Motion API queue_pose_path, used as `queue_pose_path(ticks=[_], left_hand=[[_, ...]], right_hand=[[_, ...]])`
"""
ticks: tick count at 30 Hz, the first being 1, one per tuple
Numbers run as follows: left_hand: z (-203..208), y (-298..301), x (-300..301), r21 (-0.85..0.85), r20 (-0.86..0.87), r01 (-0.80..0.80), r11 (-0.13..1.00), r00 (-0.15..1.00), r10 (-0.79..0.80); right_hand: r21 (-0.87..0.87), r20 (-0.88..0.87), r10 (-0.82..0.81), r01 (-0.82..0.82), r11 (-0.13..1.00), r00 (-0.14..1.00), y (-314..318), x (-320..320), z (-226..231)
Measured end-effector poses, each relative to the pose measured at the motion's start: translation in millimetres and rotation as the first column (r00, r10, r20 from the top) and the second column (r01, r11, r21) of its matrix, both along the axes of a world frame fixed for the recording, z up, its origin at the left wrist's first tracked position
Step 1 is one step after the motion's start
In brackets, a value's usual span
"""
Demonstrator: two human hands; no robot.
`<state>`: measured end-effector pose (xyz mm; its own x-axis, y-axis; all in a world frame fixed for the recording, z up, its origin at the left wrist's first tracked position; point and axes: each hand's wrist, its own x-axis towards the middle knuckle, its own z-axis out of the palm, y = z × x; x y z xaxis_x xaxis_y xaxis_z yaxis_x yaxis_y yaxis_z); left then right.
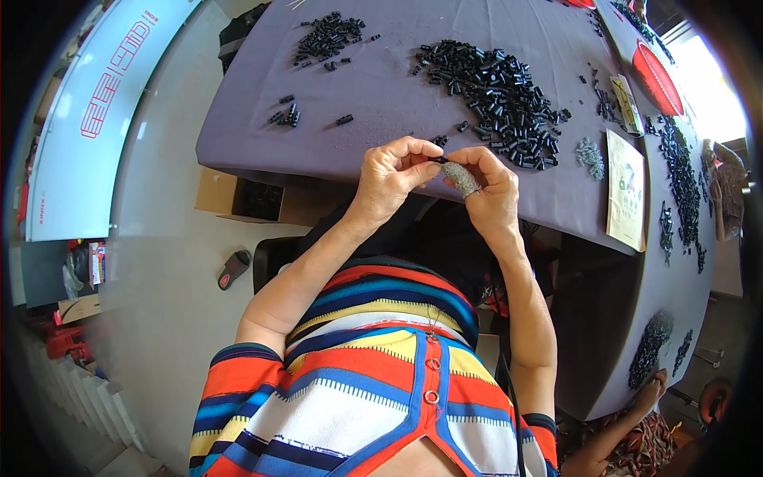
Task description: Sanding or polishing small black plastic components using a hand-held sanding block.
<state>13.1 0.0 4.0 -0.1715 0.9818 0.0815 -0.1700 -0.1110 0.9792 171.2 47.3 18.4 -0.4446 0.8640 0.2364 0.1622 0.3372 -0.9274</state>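
Observation:
Both of my hands meet just above the near edge of the cloth-covered table. My left hand [387, 176] is closed, thumb and forefinger pinching a small black cylindrical part [438, 159]. Against it, my right hand [491, 191] has its fingertips close to the same part. A clump of small grey bits [461, 178] sits in the fingers of my right hand; single pieces are too small to make out. Beyond my hands lies a large heap of black cylindrical parts [501, 95], with a few loose ones near my fingertips.
A smaller black heap [327, 38] lies far left on the purple-grey cloth [373, 95]. To the right are a grey pile [590, 157], a printed paper bag [625, 191] and a red basket [658, 78]. A cardboard box [230, 195] stands below. Another person's hand [653, 389] works at lower right.

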Motion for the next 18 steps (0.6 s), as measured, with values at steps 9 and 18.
queue_pose_path(ticks=[9, 18], left_hand=[[-3.3, -0.6, 3.6, -0.040, 0.384, 0.002, 0.999, 0.923, 0.014], [-1.3, -2.0, 1.9, -0.050, 0.477, 0.006, 0.999, 0.879, 0.018]], right_hand=[[-0.169, -0.148, 0.007, -0.032, 0.985, 0.989, -2.6, -0.6, 3.7], [0.432, 0.073, -0.056, 0.019, 0.902, 0.996, -4.9, -0.5, 8.4]])
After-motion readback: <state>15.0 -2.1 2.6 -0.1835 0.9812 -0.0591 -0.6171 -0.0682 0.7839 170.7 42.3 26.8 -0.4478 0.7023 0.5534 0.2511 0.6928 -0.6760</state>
